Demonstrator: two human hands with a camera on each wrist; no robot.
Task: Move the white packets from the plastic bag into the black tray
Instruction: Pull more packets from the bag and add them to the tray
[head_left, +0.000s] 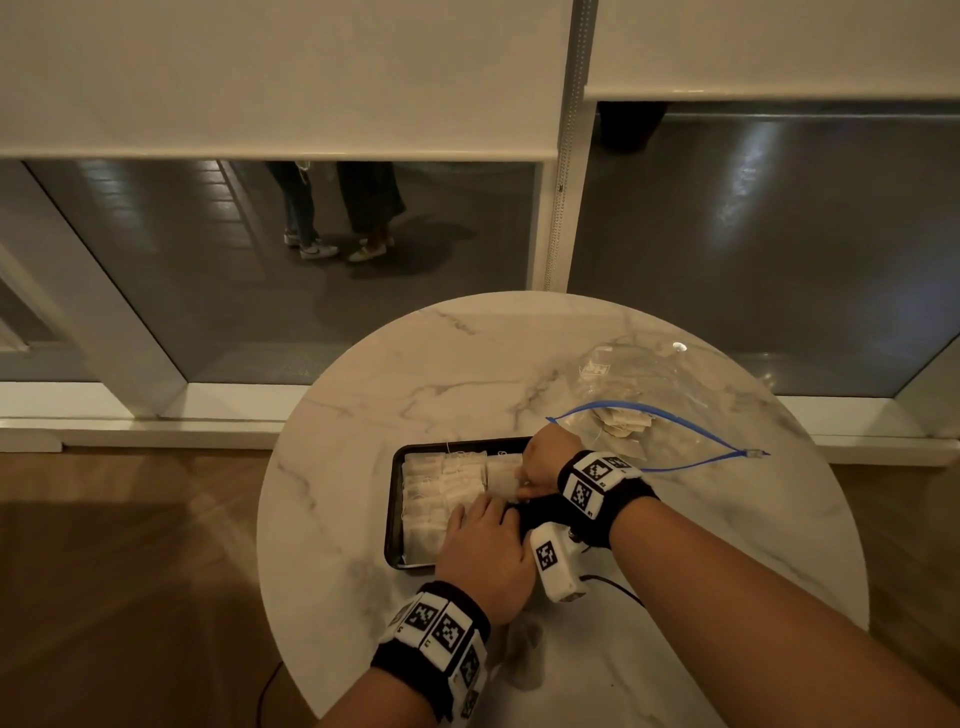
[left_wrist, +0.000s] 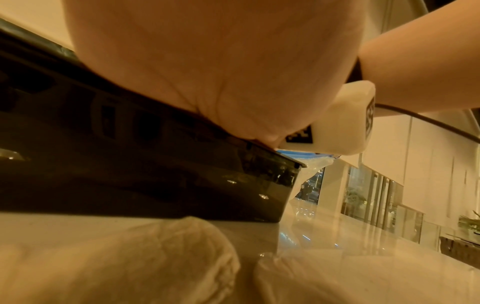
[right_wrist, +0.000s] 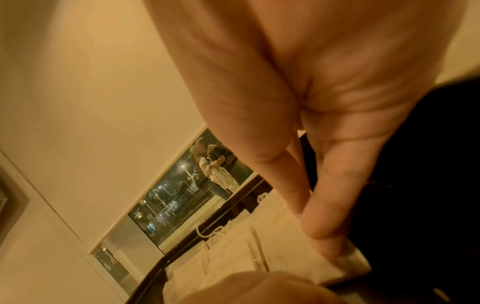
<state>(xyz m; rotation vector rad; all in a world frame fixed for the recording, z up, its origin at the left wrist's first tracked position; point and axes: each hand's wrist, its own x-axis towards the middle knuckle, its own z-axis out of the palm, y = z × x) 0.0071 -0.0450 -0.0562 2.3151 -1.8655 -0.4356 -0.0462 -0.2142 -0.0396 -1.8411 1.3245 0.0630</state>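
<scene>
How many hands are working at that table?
2. The left hand lies over the black tray's near side; the right hand reaches into its far right corner, next to the plastic bag.

A lounge or lobby-like room at street level is suggested. A small round marble worktop (head_left: 467, 364) is set against floor-to-ceiling glazing (head_left: 311, 260), which is partly covered by pale roller blinds (head_left: 280, 73). Wooden flooring (head_left: 130, 571) is laid beneath. Through the glass, a dark pavement and the legs of two standing people (head_left: 337, 213) are seen; night-time lights are visible outside.
</scene>
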